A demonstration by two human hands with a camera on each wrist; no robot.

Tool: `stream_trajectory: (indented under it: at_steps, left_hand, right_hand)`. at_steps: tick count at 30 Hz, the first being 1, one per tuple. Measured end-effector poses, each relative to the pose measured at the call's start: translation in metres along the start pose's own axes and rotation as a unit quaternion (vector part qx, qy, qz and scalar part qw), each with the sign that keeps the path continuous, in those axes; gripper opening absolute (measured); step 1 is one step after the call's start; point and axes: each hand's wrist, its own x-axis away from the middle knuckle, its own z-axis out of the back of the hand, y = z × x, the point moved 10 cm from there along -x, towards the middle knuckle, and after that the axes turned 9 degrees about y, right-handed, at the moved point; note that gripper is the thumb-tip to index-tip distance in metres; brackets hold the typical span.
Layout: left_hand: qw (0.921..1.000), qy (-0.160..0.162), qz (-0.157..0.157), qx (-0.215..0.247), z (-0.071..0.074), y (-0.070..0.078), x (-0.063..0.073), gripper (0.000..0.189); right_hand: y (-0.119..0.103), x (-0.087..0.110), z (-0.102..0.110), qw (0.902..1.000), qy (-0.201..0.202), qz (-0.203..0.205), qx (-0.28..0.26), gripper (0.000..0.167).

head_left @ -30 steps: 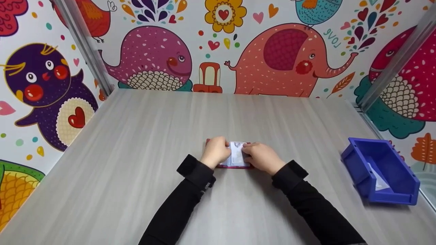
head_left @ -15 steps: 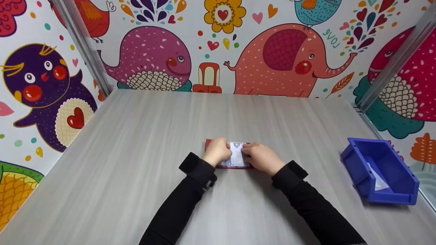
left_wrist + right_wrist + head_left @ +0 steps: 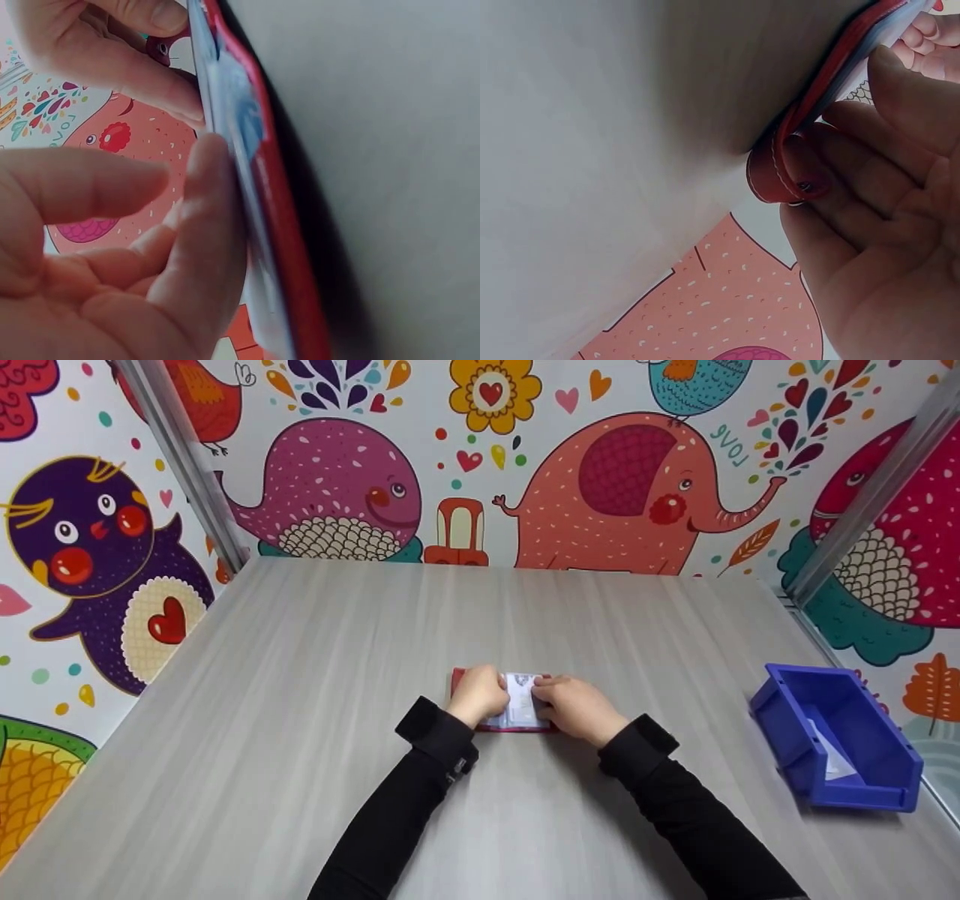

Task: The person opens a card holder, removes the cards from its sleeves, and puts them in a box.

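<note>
A red card holder point(image 3: 457, 679) lies spread on the table, its clear sleeves facing up. A pale printed card point(image 3: 523, 697) shows on its right half. My left hand point(image 3: 480, 691) bends over the left half. In the left wrist view, one digit presses along the sleeves point(image 3: 244, 105), with a gap between it and the other bent digits. My right hand point(image 3: 577, 706) grips the right end, thumb on the sleeve side. In the right wrist view, its fingers curl beside the holder's looped red strap point(image 3: 772, 169). Hands partly hide the cover.
A blue open-fronted bin point(image 3: 840, 739) stands at the table's right edge, with a white piece of paper or card point(image 3: 836, 754) inside. Wood-grain tabletop point(image 3: 360, 630) surrounds the hands. Printed cartoon walls point(image 3: 480, 465) close off the back and sides.
My left hand has shifted slightly to the right, so more of the red cover's left end shows. The right hand and the bin look the same.
</note>
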Motion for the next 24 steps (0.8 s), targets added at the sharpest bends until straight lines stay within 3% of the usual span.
stream_trajectory:
  at_steps: [9, 24]
  left_hand:
    - [0.9998, -0.005, 0.019, -0.008, 0.0003, -0.0012, 0.0000, 0.033]
    - [0.9989, -0.017, 0.041, -0.014, -0.0040, -0.0019, -0.0039, 0.030]
  right_hand:
    - [-0.0005, 0.0024, 0.0005, 0.9998, -0.015, -0.001, -0.011, 0.025]
    - [0.0013, 0.0026, -0.0010, 0.9996, -0.015, -0.011, -0.019, 0.021]
